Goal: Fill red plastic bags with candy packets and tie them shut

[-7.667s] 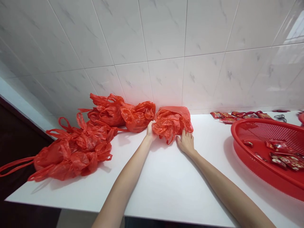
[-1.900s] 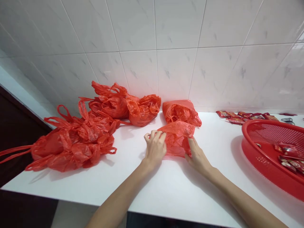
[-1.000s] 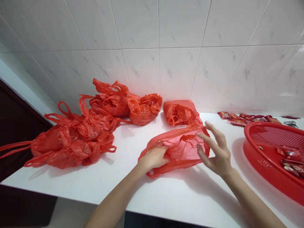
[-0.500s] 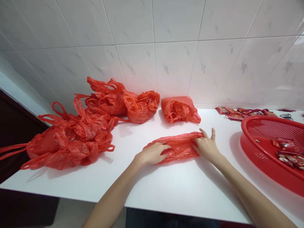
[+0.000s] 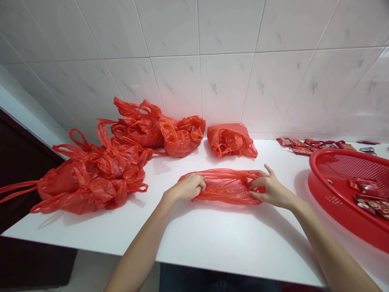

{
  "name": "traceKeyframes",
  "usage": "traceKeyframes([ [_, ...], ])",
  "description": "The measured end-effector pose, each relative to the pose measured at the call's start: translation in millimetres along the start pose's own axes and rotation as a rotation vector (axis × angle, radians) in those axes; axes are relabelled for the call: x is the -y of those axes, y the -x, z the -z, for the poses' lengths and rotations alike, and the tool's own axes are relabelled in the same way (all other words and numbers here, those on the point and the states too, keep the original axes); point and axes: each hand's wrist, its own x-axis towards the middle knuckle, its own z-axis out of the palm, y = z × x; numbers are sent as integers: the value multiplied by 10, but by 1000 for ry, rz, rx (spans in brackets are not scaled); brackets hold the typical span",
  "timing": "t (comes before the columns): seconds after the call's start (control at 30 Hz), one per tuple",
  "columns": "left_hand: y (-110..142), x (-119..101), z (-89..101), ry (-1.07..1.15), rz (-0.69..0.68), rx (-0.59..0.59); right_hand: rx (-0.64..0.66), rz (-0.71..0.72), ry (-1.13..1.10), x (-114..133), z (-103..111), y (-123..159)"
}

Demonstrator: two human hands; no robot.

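Well, the left hand and right hand grip opposite ends of a flat red carrier bag; tugging harder could tear it.

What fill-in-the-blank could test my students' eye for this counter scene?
The left hand and right hand hold opposite ends of a ____ bag.
The round basket sits to the ____ of the right hand.
The wall behind the counter is covered in ____.

red; right; tiles
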Motion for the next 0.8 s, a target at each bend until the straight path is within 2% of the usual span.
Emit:
traceKeyframes([
  [0.17, -61, 26, -34, -57, -81, 3, -286, 101, -46, 119, 106, 12],
  [0.23, -74, 18, -65, -93, -98, -14, -282, 72, 5, 129, 93, 19],
  [0.37, -71, -1, -101, -100, -151, -51, -119, 2, 82, 105, 35, 29],
  [0.43, -57, -21, -101, -52, -202, -75, -115, 14, 91, 102, 31, 30],
  [0.53, -33, -69, -106, 37, -269, -167, -198, 73, 80, 118, 68, 40],
  [0.67, -21, -129, -149, 33, -333, -374, -379, 153, 79, 149, 118, 52],
  [0.73, -22, -139, -174, -26, -355, -407, -456, 180, 96, 170, 101, 40],
  [0.8, -26, -136, -192, -93, -370, -378, -468, 202, 109, 200, 42, 15],
])
